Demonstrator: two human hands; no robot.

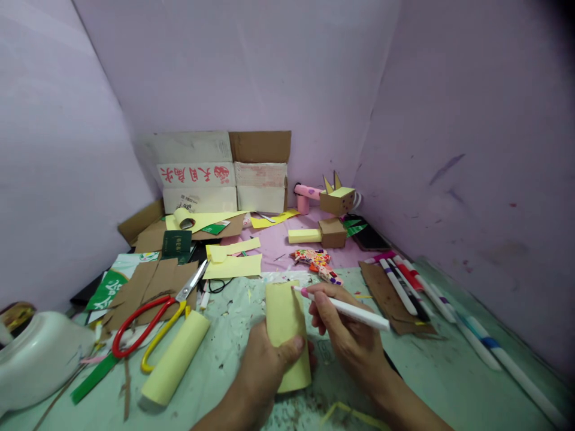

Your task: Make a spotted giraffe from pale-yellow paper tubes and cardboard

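My left hand grips a short tube wrapped in pale yellow paper, thumb pressed on its front. My right hand holds a white marker with a pink tip, and the tip touches the upper right edge of the tube. Both hands work low in the middle of the view over a pale green mat.
A longer yellow roll and red-and-yellow scissors lie to the left, beside a white bottle. Several markers lie on cardboard at the right. Farther back lie cardboard boxes, yellow paper scraps, small cardboard figures and a phone.
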